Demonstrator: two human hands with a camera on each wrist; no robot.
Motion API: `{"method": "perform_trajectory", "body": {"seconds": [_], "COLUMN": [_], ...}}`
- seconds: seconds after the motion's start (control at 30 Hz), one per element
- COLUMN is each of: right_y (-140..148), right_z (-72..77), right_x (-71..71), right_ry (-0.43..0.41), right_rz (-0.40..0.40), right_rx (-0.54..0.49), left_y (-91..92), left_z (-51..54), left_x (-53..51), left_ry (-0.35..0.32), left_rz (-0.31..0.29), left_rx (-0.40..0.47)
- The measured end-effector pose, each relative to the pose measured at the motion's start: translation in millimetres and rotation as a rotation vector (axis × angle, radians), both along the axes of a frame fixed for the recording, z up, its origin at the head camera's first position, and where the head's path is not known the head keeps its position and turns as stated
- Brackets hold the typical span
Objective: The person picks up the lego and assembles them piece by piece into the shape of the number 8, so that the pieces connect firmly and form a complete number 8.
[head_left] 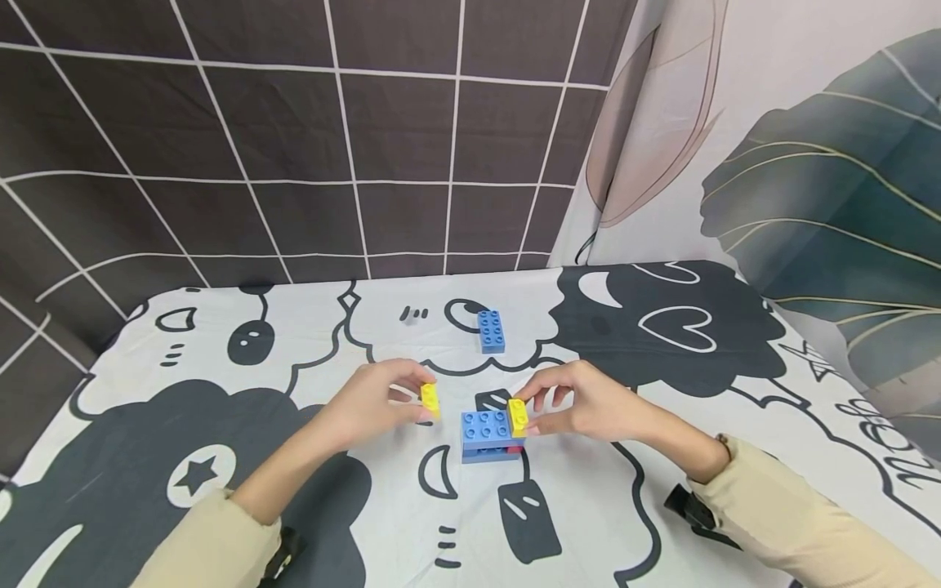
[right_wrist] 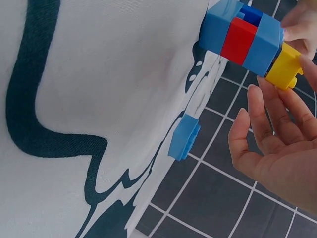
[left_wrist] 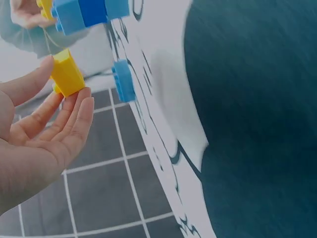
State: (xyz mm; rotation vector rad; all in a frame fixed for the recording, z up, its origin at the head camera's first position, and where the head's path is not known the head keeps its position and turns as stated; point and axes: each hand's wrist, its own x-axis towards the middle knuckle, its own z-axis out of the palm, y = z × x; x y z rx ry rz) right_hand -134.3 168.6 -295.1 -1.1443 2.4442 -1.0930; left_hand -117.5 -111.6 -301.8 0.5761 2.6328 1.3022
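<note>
Near the middle of the cloth stands a stacked block build (head_left: 485,437) with a blue studded top, a blue base and a red block (right_wrist: 238,40) between blue ones. My right hand (head_left: 577,398) pinches a yellow two-stud block (head_left: 518,417) at the right end of the build's top. In the right wrist view it meets the blue top, but whether it is pressed fully down I cannot tell. Left of the build, my left hand (head_left: 371,402) holds another yellow block (left_wrist: 68,73) between thumb and fingertips, above the cloth and apart from the build.
A loose blue block (head_left: 491,331) with two rows of studs lies farther back on the cloth. The black-and-white patterned cloth (head_left: 412,531) covers the table. Behind it hangs a dark grid curtain (head_left: 397,122), with a leaf-print curtain (head_left: 845,188) at right.
</note>
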Motion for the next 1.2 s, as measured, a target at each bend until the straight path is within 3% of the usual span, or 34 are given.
{"method": "perform_trajectory", "body": {"seconds": [0.17,0.33,0.67,1.2], "right_y": [0,0,1,0], "right_z": [-0.2,-1.1,-1.4,-2.2], "right_x": [0.2,0.0,-0.3,-0.1], "right_ry": [-0.001,-0.008,-0.007,0.005], "right_rz": [-0.002,-0.003,-0.005,-0.004], "right_rx": [0.001,0.003,0.009,0.005], "left_y": [9.1,16.9,29.9,36.3], "left_z": [4.2,7.0,4.7,2.0], "left_x": [5.6,10.9,18.0,21.4], "left_ry": [0.046,0.048,0.075,0.05], "left_rz": [-0.05,-0.066,-0.118,-0.063], "left_rx": [0.009,0.012,0.009,0.019]}}
